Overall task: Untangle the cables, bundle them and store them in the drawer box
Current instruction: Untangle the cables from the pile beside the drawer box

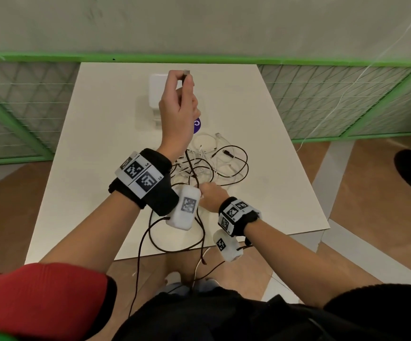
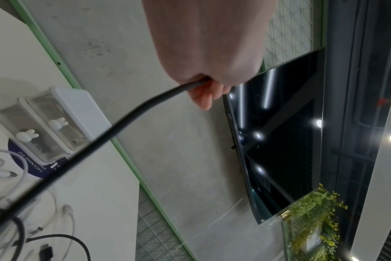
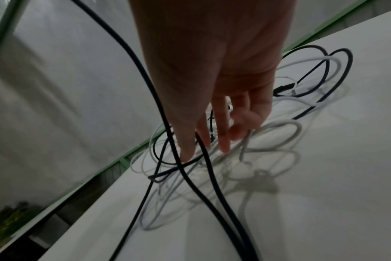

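My left hand (image 1: 184, 81) is raised above the white table (image 1: 96, 148) and grips a black cable (image 1: 189, 159) just below its metal plug (image 1: 186, 72). The left wrist view shows the left hand (image 2: 203, 84) curled round that black cable (image 2: 123, 120), which runs taut down to the tangle. The tangle of black and white cables (image 1: 220, 161) lies mid-table. My right hand (image 1: 210, 193) reaches into it. The right wrist view has the right hand (image 3: 212, 139) with mostly straight fingers pressing the white cables (image 3: 279, 127), a black strand (image 3: 209, 164) passing between two fingers. The white drawer box (image 1: 155, 87) stands behind, drawers closed.
A purple round sticker (image 1: 197, 124) lies by the box. Black cable loops (image 1: 175, 244) hang over the table's front edge. A green-framed mesh fence (image 1: 334, 99) runs behind and beside the table. A dark screen (image 2: 279, 132) hangs on the wall.
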Demonstrator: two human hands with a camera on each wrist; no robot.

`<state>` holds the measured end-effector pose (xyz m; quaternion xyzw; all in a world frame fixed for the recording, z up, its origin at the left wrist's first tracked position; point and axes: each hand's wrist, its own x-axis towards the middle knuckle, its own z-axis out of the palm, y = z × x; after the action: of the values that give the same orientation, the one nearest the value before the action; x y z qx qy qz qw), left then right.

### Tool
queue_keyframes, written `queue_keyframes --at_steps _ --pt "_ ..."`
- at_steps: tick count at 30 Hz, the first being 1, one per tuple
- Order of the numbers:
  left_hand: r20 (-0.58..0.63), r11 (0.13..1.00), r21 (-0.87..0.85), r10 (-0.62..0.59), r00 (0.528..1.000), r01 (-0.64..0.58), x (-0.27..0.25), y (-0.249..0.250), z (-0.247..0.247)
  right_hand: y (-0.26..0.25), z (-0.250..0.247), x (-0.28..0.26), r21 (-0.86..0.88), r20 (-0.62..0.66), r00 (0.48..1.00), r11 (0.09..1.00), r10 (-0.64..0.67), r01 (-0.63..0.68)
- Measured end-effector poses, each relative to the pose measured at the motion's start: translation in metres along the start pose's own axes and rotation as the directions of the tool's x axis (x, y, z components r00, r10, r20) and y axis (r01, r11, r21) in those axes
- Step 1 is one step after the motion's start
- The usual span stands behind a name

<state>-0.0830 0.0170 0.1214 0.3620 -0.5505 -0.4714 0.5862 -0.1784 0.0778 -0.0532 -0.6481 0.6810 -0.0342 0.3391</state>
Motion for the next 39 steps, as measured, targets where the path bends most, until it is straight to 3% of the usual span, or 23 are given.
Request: queue_keyframes --at_steps 2,6,7,9,12,15,18,21,23,26,29,33,37,39 --pt "0.012 1.0 0.002 0.008 1.0 -0.008 0.0 0.001 0.002 -0.002 0.002 -0.003 0.044 -0.026 0.999 0.999 -0.029 0.03" --pt "-0.006 0.999 0.028 0.042 0.999 -0.042 0.002 0.002 -0.005 -0.001 -0.006 -0.01 0.212 -0.238 0.963 0.961 -0.127 0.179" --pt "-0.019 0.998 0.03 0.053 0.998 -0.052 0.005 0.003 -0.009 -0.002 -0.009 -0.016 0.286 -0.203 0.969 0.938 -0.143 0.198" --pt "-0.044 0.996 0.05 0.079 0.996 -0.077 0.011 0.004 -0.019 -0.004 -0.011 -0.03 0.379 0.008 0.976 0.904 -0.218 0.199" --pt "-0.01 0.99 0.12 0.077 0.997 -0.076 0.01 -0.002 -0.031 -0.002 0.0 -0.043 0.374 0.381 0.896 0.924 -0.23 0.078" --pt "0.044 0.984 0.172 0.028 0.999 -0.035 -0.002 -0.018 -0.043 0.007 0.008 -0.044 0.254 0.532 0.837 0.967 -0.125 -0.016" --pt "0.042 0.98 0.199 0.01 0.999 -0.019 -0.013 -0.032 -0.053 0.009 0.008 -0.047 0.097 0.601 0.794 0.994 -0.095 0.045" --pt "-0.007 0.964 0.255 0.073 0.997 -0.069 -0.017 -0.036 -0.059 0.011 0.006 -0.045 0.003 0.55 0.832 0.996 -0.074 0.087" --pt "-0.09 0.956 0.271 0.144 0.986 -0.115 -0.015 -0.03 -0.064 0.014 0.003 -0.045 0.143 0.478 0.875 0.99 -0.078 0.01" --pt "-0.232 0.946 0.268 0.248 0.941 -0.183 -0.001 -0.014 -0.079 0.02 0.002 -0.05 0.435 0.178 0.98 0.901 -0.09 0.004" --pt "-0.231 0.937 0.271 0.286 0.93 -0.221 0.005 -0.005 -0.082 0.023 0.004 -0.053 0.402 0.06 0.993 0.913 -0.103 0.07" --pt "-0.141 0.931 0.287 0.272 0.952 -0.223 -0.004 -0.008 -0.071 0.023 0.0 -0.057 0.243 0.171 0.967 0.959 -0.188 0.144" --pt "-0.14 0.924 0.313 0.272 0.952 -0.218 -0.005 -0.007 -0.074 0.031 -0.007 -0.061 0.247 0.397 0.916 0.968 -0.054 -0.05" --pt "-0.138 0.925 0.311 0.27 0.953 -0.218 -0.004 -0.006 -0.074 0.031 -0.016 -0.059 0.106 0.391 0.92 0.992 0.018 -0.064"
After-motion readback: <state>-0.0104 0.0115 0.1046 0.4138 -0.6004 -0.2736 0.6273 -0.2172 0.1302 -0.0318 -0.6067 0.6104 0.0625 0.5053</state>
